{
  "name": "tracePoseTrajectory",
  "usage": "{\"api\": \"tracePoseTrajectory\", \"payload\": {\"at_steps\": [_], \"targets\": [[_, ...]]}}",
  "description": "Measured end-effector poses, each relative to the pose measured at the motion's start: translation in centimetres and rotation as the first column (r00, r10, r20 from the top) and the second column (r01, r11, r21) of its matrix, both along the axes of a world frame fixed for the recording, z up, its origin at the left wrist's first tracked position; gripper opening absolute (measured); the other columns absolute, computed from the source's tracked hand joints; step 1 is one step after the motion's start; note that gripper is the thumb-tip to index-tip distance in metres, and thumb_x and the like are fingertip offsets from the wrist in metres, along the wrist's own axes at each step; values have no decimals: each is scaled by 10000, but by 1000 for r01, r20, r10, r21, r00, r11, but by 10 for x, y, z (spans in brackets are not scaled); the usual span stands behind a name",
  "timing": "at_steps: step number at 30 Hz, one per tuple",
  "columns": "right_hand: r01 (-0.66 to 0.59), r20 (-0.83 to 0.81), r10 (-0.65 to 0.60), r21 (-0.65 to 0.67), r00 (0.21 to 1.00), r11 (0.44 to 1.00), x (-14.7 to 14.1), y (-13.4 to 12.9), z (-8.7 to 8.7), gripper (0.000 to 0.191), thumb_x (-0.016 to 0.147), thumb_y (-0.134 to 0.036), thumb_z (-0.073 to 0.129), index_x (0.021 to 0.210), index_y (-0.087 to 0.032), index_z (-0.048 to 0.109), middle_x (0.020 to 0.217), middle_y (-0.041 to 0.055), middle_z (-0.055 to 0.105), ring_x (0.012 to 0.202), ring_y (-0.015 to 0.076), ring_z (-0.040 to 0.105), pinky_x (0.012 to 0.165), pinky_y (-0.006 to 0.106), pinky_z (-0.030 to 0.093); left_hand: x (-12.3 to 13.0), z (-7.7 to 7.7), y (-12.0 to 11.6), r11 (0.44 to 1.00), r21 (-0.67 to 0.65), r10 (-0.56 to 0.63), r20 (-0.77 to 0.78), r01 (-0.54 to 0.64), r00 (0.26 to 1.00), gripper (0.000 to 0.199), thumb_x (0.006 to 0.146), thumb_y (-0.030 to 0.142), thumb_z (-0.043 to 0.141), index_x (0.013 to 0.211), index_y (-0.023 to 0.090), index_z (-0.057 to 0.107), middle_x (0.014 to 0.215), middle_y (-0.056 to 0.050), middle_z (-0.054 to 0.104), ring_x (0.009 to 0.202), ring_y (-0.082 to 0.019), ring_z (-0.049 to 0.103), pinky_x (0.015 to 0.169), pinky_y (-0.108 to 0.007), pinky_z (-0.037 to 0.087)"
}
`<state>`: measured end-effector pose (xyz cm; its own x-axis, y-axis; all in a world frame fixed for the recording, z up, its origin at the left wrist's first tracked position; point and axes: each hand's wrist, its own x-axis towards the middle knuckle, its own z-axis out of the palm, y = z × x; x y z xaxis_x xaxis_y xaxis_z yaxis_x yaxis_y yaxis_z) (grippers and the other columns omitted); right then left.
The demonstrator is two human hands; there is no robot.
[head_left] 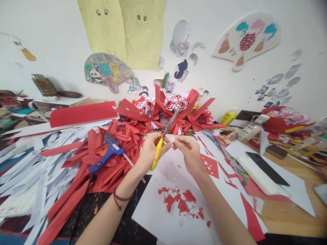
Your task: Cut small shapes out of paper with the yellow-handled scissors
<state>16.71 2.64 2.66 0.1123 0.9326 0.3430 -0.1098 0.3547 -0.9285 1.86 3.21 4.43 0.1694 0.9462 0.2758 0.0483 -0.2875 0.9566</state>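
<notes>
My left hand (148,153) is closed around a pair of scissors (158,149) with yellow handles, its blades pointing up and away. Between the fingertips of both hands is a small white piece of paper (171,139), partly covered by the fingers. My right hand (188,151) pinches this piece from the right side. Below the hands, a white sheet (150,207) carries a heap of red and white paper scraps (182,202). A red paper square with cut-out holes (209,165) lies just right of my right hand.
A blue glue gun (107,157) rests on piled red folded strips (114,177), with white strips (33,156) further left. Red-wrapped paper flowers (176,102) stand against the wall. At right are a black phone (267,166) and a yellow bottle (229,116).
</notes>
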Motion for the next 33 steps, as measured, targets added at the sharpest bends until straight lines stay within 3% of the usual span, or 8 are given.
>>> {"api": "tracePoseTrajectory", "payload": {"at_steps": [6,12,20,29,33], "targets": [[-94,93,101,-80,991,992,2,0,1,95,694,-268,711,699,-179,678,689,-5,633,665,127,568,663,267,457,-3,1,3,1000,-5,0,69,0,998,244,685,336,697,756,165,539,707,21,567,580,-77,464,550,-193,352],[-60,44,63,-60,997,996,1,0,2,112,700,-282,716,723,-180,675,709,0,637,667,124,578,675,268,473,-2,-3,5,999,-31,39,66,-37,997,248,675,331,703,749,168,532,707,29,560,584,-75,463,568,-195,361],[-113,76,122,-115,990,987,1,-2,3,186,672,-325,749,738,-160,694,715,23,659,641,136,612,654,285,515,-6,0,5,997,13,78,132,-81,988,221,673,286,686,737,172,507,727,28,585,591,-75,466,592,-199,375],[-139,113,142,-41,983,990,2,-2,-4,208,667,-343,756,769,-177,683,729,23,659,654,151,623,657,299,536,-4,-3,6,998,13,62,106,-64,992,259,682,335,695,757,166,514,739,22,575,554,-67,434,534,-197,339],[-102,106,102,-13,989,995,1,-1,-4,181,678,-323,752,755,-176,680,733,20,652,654,148,619,654,296,531,-4,-2,5,997,57,50,66,-54,997,273,717,369,674,774,173,493,804,-1,593,653,-98,494,616,-222,387]]}}
